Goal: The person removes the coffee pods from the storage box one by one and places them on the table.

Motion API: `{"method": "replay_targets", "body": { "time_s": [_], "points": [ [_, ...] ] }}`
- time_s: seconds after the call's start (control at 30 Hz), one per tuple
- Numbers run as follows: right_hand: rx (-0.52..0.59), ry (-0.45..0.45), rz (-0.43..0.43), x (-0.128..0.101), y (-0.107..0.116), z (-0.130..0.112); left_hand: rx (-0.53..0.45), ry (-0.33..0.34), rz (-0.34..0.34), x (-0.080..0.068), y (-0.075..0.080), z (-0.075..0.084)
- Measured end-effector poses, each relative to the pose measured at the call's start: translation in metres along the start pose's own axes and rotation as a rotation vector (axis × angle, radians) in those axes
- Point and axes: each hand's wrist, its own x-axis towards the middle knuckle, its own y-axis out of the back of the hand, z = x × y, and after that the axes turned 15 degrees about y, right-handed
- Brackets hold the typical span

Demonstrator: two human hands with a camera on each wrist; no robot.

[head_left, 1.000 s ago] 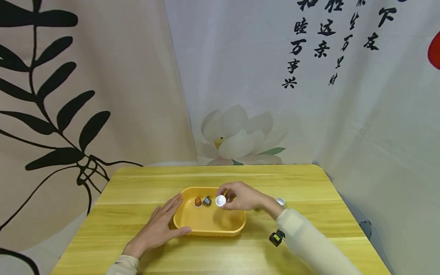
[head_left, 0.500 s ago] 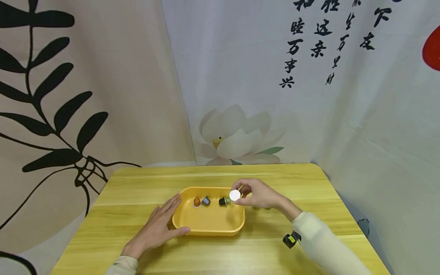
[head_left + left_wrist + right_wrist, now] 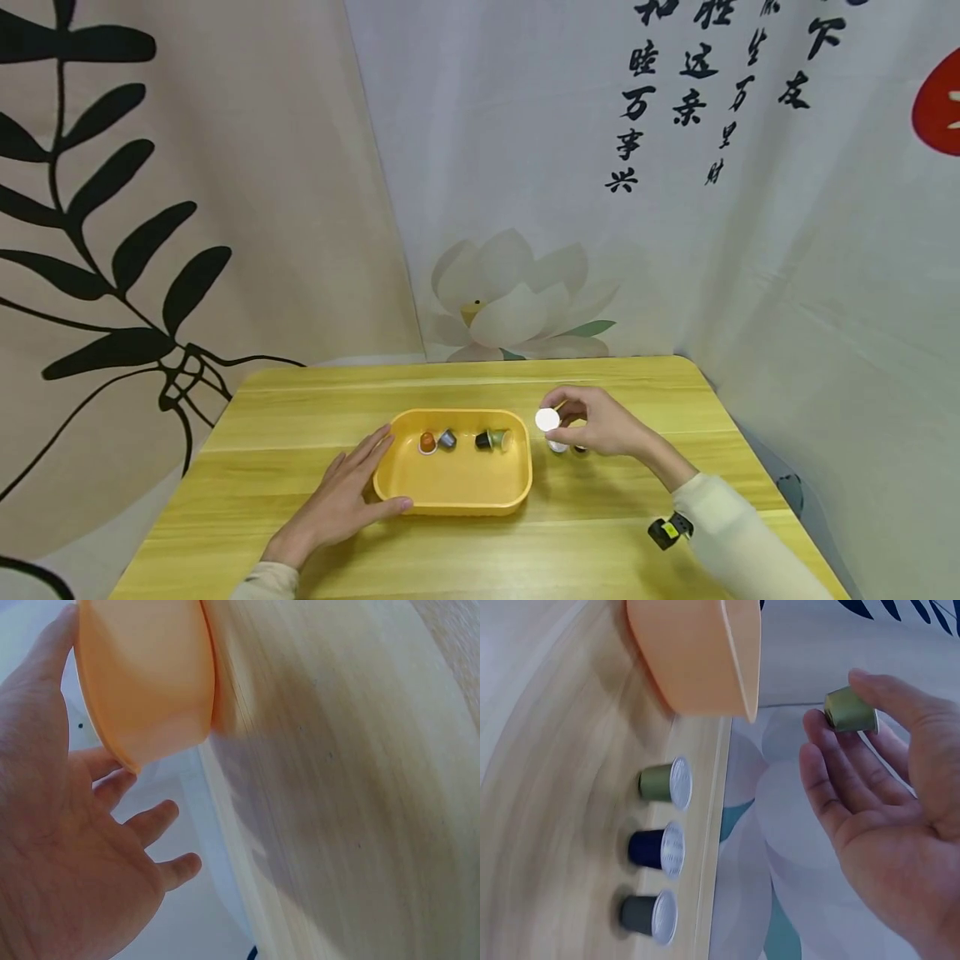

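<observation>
My right hand (image 3: 600, 425) pinches a green coffee capsule (image 3: 850, 710) between thumb and fingertips, above the table just right of the yellow tray (image 3: 450, 503). Its pale lid shows in the head view. Inside the tray lie an orange capsule (image 3: 427, 442), a grey-blue capsule (image 3: 447, 439), a black capsule (image 3: 483, 440) and a green capsule (image 3: 498, 439). My left hand (image 3: 337, 500) rests against the tray's left end with fingers extended. In the left wrist view, its thumb and some fingertips touch the tray rim.
Three capsules stand lid up in a row on the wooden table (image 3: 300, 400), right of the tray: a green capsule (image 3: 657, 784), a dark blue capsule (image 3: 646, 848) and a dark grey capsule (image 3: 638, 914). In the head view, my right hand partly covers them. A printed curtain (image 3: 510, 167) hangs behind.
My right hand has moved from over the tray to the right, past its rim, with the capsule. The black and green capsules in the tray have come into sight. My left hand stays put.
</observation>
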Motion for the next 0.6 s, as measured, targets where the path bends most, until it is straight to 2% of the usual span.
{"method": "replay_targets", "body": {
  "time_s": [0.17,0.43,0.6],
  "points": [
    [-0.015,-0.029,0.047,-0.012,0.008,0.003,0.002,-0.003,0.004,0.0,0.0,0.0],
    [-0.035,0.0,0.084,-0.026,0.018,0.008,-0.001,-0.007,0.008,0.0,-0.001,0.0],
    [-0.042,-0.019,0.106,-0.034,0.023,0.01,0.0,-0.006,0.012,-0.001,-0.001,0.001]
  ]
}}
